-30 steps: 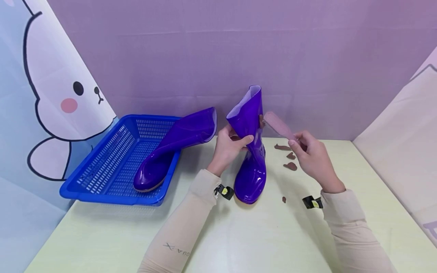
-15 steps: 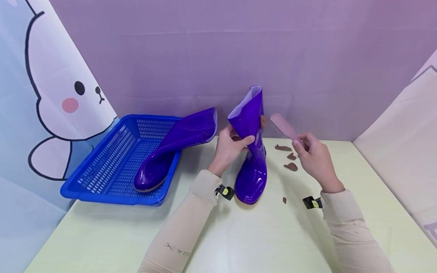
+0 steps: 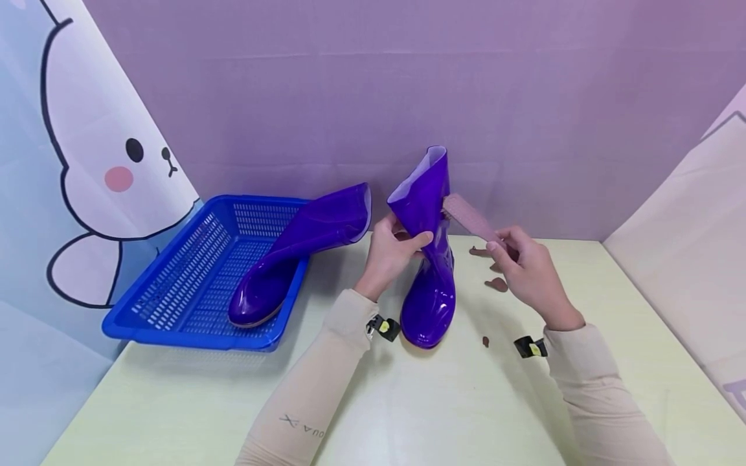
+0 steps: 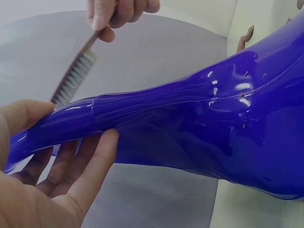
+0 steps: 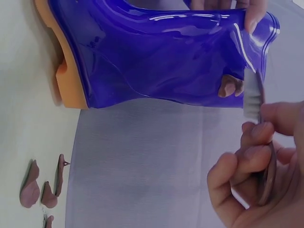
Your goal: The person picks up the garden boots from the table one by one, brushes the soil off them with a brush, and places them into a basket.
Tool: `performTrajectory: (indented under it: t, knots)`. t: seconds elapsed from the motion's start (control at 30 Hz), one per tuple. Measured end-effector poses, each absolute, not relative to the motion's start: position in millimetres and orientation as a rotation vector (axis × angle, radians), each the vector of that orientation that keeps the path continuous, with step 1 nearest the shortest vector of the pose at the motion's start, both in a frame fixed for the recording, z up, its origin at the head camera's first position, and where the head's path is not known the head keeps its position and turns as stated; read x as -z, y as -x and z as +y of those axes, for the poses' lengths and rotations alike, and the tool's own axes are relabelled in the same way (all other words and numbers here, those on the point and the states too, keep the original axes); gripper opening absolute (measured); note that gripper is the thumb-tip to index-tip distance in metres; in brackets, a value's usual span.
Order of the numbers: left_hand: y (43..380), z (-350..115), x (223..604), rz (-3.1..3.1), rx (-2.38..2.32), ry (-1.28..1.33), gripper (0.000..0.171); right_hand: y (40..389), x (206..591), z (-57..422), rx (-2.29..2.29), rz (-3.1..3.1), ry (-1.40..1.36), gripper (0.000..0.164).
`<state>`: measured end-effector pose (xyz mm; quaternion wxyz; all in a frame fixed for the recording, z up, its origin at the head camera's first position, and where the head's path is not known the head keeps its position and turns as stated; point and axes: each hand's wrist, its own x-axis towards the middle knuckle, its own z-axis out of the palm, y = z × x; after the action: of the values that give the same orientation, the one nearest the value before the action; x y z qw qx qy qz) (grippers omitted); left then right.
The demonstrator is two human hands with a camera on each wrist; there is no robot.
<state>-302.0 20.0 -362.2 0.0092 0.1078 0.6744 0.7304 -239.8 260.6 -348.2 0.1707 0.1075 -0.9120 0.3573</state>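
Note:
A glossy purple rain boot point(image 3: 429, 304) stands upright on the table, toe toward me. My left hand point(image 3: 392, 249) grips its shaft below the top opening, thumb on the front. In my right hand point(image 3: 531, 275) is the handle of a pinkish-brown brush point(image 3: 471, 217), its head at the right side of the shaft. The right wrist view has the pale bristles point(image 5: 251, 95) right beside a brown mud-like lump point(image 5: 231, 86) stuck on the shaft. Small brown specks point(image 4: 244, 95) dot the boot's foot in the left wrist view.
A blue plastic basket point(image 3: 201, 343) stands at the left, a second purple boot point(image 3: 315, 226) lying in it with its shaft over the right rim. Several brown lumps point(image 3: 497, 284) lie on the table right of the standing boot. A purple cloth backdrop point(image 3: 524, 116) rises behind.
The brush moved slightly away to the right half a second ago and is now back against the shaft, over the lump in the head view. The left hand and boot hold still.

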Motion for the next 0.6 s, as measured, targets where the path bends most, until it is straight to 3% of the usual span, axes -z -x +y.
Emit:
performTrajectory:
  t: [0.6]
  knots:
    - [304.1,20.7,363.0,2.103,-2.252,-0.303,0.054,243.8,349.9,270.0,-0.928,-2.565,-0.122,0.028]
